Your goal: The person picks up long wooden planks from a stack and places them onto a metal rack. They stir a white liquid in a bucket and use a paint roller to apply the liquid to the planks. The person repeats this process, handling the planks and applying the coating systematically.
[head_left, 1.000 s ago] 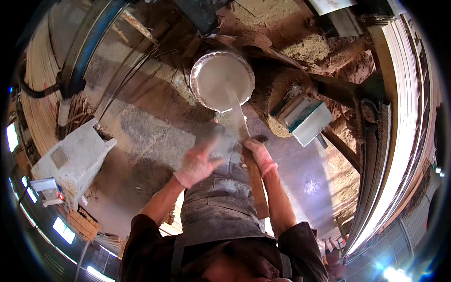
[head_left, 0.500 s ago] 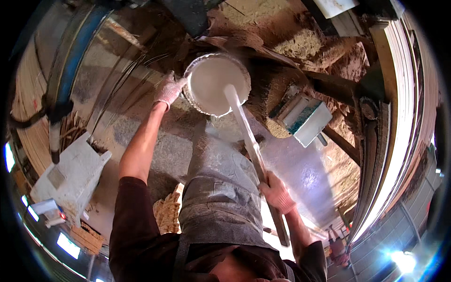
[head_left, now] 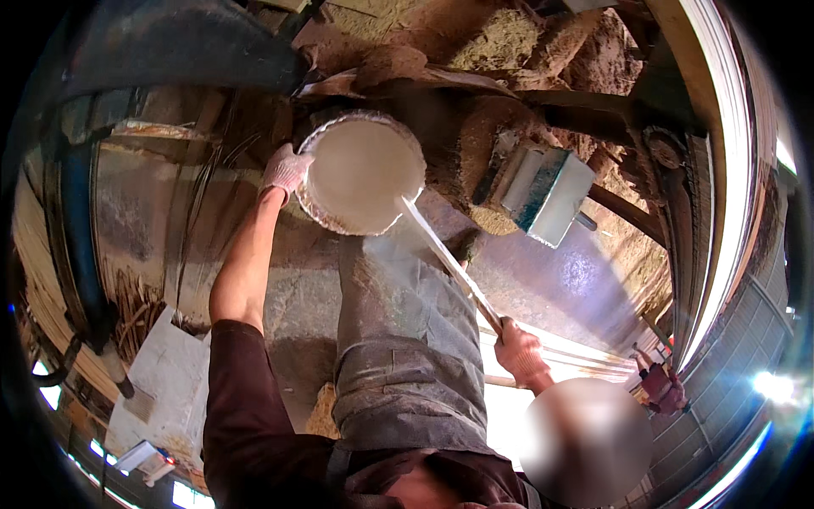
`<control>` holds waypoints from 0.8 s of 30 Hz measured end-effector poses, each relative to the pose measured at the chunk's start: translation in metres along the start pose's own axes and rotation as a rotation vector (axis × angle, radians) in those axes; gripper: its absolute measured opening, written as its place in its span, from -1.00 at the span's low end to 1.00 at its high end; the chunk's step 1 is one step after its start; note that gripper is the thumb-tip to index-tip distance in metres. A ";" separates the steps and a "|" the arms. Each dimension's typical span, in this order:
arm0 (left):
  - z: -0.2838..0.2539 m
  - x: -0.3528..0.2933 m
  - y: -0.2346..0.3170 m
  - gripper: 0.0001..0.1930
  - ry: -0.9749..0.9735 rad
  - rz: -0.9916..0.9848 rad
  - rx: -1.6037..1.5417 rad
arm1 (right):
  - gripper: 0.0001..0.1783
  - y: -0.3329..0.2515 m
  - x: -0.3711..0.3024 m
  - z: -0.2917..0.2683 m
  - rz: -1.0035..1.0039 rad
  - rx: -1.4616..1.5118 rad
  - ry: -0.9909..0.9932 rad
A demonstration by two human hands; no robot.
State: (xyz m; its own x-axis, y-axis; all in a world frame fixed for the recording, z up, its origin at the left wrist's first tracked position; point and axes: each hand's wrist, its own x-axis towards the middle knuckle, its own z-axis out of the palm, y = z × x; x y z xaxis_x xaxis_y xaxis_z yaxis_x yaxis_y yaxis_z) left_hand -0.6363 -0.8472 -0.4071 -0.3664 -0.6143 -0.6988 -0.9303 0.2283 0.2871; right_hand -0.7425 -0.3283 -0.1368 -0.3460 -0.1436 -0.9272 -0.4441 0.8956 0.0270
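Observation:
A round bucket (head_left: pixel 363 232), its rim crusted with white, holds a smooth off-white liquid (head_left: pixel 363 170). My left hand (head_left: pixel 287 170), in a pale knit glove, is closed on the bucket's left rim. In my right hand (head_left: pixel 519 349), also gloved, is a long stick (head_left: pixel 449 259), gripped near its upper end. White coats the stick, and its far end dips into the liquid at the bucket's lower right edge. The submerged tip is hidden. A blurred patch covers part of my right forearm.
A box-shaped metal part (head_left: pixel 555 199) with a white face stands right of the bucket amid sawdust (head_left: pixel 500 38). Stacked long boards (head_left: pixel 721 170) curve along the right side. A pale slab-like piece (head_left: pixel 157 382) lies at lower left. Another person (head_left: pixel 663 386) is far off at right.
The stick has moved to the bucket's lower right edge, and my right hand has shifted outward with it. My left hand still holds the rim. The view has turned slightly.

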 end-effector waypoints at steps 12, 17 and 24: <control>0.022 -0.052 -0.008 -0.47 0.053 0.035 -0.009 | -0.57 -0.045 0.140 -0.005 -0.164 -0.084 0.322; 0.036 -0.079 -0.004 -0.45 0.069 0.076 0.034 | -0.57 0.044 0.113 0.005 0.001 -0.147 0.152; 0.023 -0.189 0.064 -0.54 0.105 0.005 0.091 | -0.57 0.145 0.039 0.005 -0.190 -0.071 0.248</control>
State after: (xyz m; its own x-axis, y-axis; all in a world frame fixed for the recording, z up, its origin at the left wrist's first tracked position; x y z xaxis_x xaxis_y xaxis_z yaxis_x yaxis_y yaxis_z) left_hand -0.6269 -0.6988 -0.2721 -0.3716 -0.6878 -0.6235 -0.9279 0.2963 0.2263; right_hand -0.8167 -0.2017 -0.1705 -0.4385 -0.4116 -0.7989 -0.5736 0.8125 -0.1038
